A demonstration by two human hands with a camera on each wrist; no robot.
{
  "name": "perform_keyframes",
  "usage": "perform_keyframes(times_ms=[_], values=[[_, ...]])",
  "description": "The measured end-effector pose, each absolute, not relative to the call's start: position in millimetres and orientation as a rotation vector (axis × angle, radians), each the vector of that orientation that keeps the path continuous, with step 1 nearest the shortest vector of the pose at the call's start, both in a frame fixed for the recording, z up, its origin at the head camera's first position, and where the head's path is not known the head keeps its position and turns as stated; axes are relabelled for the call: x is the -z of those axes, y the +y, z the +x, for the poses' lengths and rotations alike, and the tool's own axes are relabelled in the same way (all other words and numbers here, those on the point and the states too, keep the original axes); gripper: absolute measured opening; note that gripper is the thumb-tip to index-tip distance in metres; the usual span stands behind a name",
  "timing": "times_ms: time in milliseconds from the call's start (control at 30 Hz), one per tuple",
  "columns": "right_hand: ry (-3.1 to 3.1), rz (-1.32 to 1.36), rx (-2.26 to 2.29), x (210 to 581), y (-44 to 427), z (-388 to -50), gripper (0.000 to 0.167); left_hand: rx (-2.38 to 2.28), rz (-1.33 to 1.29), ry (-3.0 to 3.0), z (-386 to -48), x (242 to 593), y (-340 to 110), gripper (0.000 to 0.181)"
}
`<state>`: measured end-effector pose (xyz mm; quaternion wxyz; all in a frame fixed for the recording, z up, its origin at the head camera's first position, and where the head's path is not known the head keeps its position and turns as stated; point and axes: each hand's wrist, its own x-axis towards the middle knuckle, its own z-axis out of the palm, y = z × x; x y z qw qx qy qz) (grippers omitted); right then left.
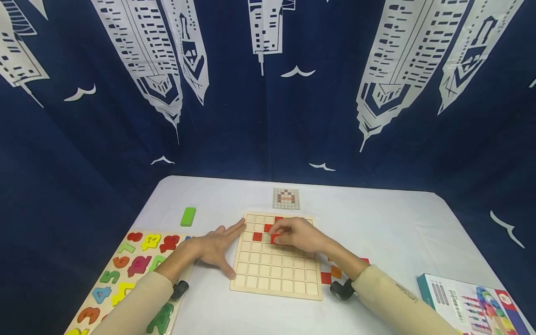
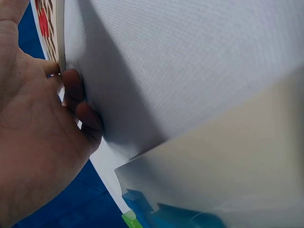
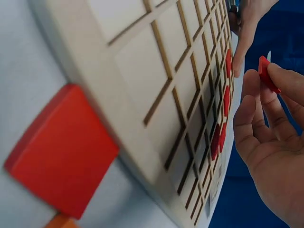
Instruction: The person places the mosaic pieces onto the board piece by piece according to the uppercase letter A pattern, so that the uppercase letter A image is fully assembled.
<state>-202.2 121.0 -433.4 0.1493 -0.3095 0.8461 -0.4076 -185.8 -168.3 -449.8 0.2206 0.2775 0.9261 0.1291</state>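
Right hand [image 1: 299, 234]: your thumb and fingers pinch a red tile [image 1: 275, 238] by its edges, closed to the tile's own width; it sits over the upper middle of the grid board [image 1: 276, 294], and you cannot tell from here whether it touches.
Left hand [image 1: 217, 246]: your thumb and index finger are spread wide, touching the board's left edge, with hold of nothing.
Board: flat on the white table [image 1: 356, 204], lower centre of the frame; red squares [image 1: 257, 236] lie in cells near its top, partly behind your right hand.
Loose tiles: red and orange pieces [image 1: 336, 271] beside the board's right edge, some partly under your right forearm.
Pattern card [image 1: 286, 198]: just beyond the board's top edge.
Green block [image 1: 188, 217]: left of centre.
Number puzzle [image 1: 139, 249]: lower left, partly under your left arm.
Box [image 1: 452, 298]: lower right corner.
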Motion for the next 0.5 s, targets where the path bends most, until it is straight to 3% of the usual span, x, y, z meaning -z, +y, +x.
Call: perform_keyframes(times_ms=[500], values=[[2.386,-0.92,1.219,436,96,-200,0.02,-0.343,0.747,2.557,-186,448,-169,0.136]])
